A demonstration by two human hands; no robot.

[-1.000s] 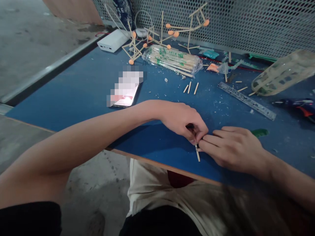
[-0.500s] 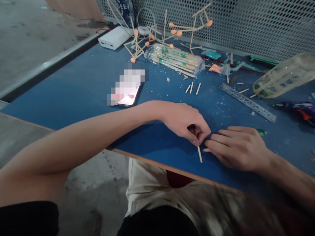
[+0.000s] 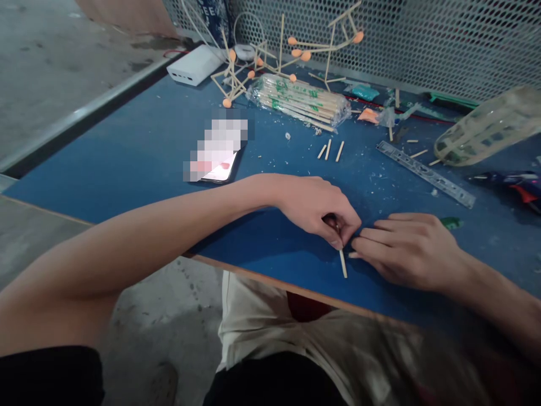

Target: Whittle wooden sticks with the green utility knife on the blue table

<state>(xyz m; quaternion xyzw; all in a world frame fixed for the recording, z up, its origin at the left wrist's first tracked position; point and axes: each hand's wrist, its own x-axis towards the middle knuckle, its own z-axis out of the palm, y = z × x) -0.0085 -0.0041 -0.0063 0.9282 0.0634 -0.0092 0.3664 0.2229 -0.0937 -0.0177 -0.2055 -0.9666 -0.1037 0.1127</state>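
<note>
My left hand (image 3: 323,211) pinches a short wooden stick (image 3: 343,265) between thumb and fingertips, low over the blue table near its front edge. The stick's lower end points toward me; its upper part is hidden by the fingers. Just to the right, my right hand (image 3: 409,248) lies palm down with its fingers closed. The pale end of another wooden stick (image 3: 353,255) pokes out from under its fingertips, the rest covered. The fingertips of both hands almost meet. Beyond them lie three cut sticks (image 3: 328,150) on the table.
A phone (image 3: 220,168) lies at the left, a white power bank (image 3: 196,65) behind it. A stick model with orange blobs (image 3: 227,103) stands beside a bag of wooden sticks (image 3: 300,101). Rightward are a clear ruler (image 3: 425,173), a plastic bottle (image 3: 486,127) and a glue gun (image 3: 507,181).
Both hands stay nearly in place, still holding the sticks. The camera view has shifted very slightly.
</note>
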